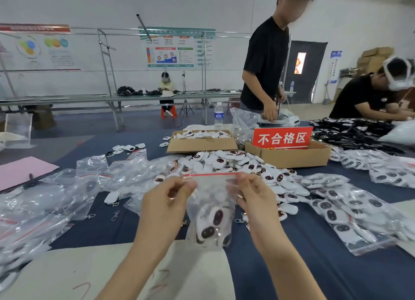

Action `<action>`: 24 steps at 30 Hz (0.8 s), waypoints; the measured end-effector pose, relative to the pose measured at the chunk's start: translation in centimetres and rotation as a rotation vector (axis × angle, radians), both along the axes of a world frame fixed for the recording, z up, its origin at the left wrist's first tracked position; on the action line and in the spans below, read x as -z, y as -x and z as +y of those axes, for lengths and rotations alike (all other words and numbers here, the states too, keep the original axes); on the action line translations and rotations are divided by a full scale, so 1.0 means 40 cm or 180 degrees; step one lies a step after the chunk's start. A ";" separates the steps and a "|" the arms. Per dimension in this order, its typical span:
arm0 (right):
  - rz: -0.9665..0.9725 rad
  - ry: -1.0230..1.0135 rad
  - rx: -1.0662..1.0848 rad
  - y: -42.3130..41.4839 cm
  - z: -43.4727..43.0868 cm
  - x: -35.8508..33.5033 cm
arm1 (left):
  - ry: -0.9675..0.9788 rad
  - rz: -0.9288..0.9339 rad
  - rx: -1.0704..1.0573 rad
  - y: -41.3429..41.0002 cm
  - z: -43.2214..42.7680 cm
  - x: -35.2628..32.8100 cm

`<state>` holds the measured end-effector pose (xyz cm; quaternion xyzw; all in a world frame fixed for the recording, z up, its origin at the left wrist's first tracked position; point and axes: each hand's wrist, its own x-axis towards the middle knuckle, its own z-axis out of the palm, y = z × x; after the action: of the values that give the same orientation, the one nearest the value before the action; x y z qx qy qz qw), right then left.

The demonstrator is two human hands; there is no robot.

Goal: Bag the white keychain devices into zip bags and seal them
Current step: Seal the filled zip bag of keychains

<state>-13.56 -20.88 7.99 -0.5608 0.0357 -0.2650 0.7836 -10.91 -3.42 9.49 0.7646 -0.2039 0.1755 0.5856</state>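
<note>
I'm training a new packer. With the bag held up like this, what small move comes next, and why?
Probably pinch along the red zip strip to press it shut. The left hand and right hand each pinch a top corner of the zip bag, and white keychain devices already lie at its bottom, so only sealing seems left.

Your zip bag [211,187] is clear with a red strip along its top; the keychain devices [215,219] inside are white with dark oval patches. The tabletop [292,266] is navy. You also have a pink sheet [20,171], a red sign [281,138] with white characters, and a brown cardboard box [292,157].
</note>
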 end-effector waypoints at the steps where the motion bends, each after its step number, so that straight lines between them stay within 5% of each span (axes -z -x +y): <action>1: 0.0005 0.0150 0.0030 -0.004 0.001 0.007 | 0.0053 0.0025 -0.0051 -0.004 0.007 0.009; 24: 0.0771 0.0594 -0.0459 -0.259 -0.004 0.153 | 0.0157 0.1484 0.0657 -0.301 0.063 0.122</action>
<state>-3.21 -21.05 1.86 -0.6600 0.0647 -0.1407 0.7351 1.12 -0.91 4.63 0.7450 -0.1360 -0.0613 0.6501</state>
